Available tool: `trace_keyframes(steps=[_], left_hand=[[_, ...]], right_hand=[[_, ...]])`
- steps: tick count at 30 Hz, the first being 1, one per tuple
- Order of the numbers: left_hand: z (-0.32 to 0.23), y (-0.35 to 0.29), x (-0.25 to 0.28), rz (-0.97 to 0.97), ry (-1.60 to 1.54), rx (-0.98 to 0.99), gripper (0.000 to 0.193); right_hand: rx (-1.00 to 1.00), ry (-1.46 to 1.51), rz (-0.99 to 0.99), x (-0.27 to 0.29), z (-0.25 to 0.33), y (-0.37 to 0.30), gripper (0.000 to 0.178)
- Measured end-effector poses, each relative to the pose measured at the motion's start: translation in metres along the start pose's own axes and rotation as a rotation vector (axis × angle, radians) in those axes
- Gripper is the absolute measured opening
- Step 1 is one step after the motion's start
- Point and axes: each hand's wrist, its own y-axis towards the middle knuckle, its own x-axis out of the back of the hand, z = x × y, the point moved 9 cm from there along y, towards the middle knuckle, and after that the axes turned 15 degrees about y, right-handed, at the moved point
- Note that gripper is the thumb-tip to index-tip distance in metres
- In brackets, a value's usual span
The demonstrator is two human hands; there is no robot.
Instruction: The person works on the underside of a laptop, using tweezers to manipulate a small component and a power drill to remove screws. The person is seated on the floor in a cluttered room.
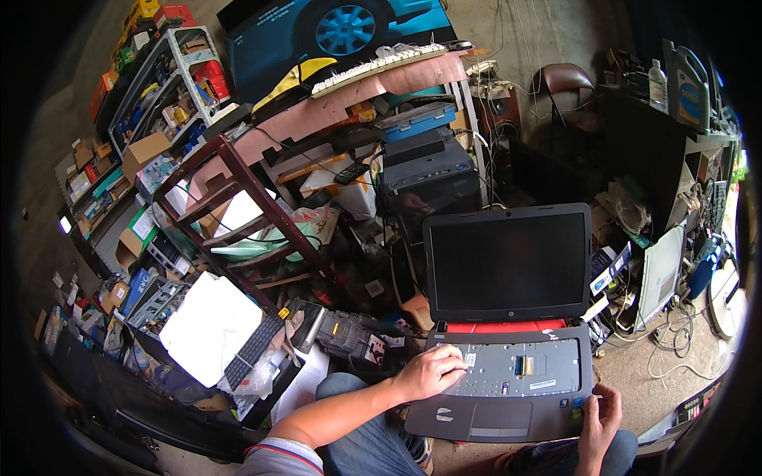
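A dark laptop [498, 419] sits opened in front of me with its black screen [509, 258] raised. Its keyboard is out, baring a grey metal plate [496, 381] with a ribbon connector [521, 366] near the middle. My left hand [432, 373] rests at the left end of this plate, its fingers curled together; whatever they hold, if anything, is hidden. At the laptop's front right corner, my right hand [601, 416] grips the edge, thumb against the palm rest. Something red [504, 326] shows beneath the hinge.
Left of me lie a black keyboard [255, 349] and a white sheet-like piece [210, 329]. A dark wooden frame [258, 208] stands beyond them. Behind the screen is a black printer-like box [429, 178]. Cables [675, 333] trail over the floor at right.
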Motion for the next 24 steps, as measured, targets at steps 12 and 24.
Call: trace_keyframes(steps=[12,24], left_hand=[[0.0021,-0.0009,-0.0024,0.033,-0.003,0.024,0.014],[0.0030,-0.0012,-0.0045,0.048,-0.003,0.024,0.014]], right_hand=[[-0.004,0.010,-0.001,0.0000,-0.0004,0.0004,0.018],[0.000,0.015,-0.003,0.0012,-0.0014,0.0002,0.018]])
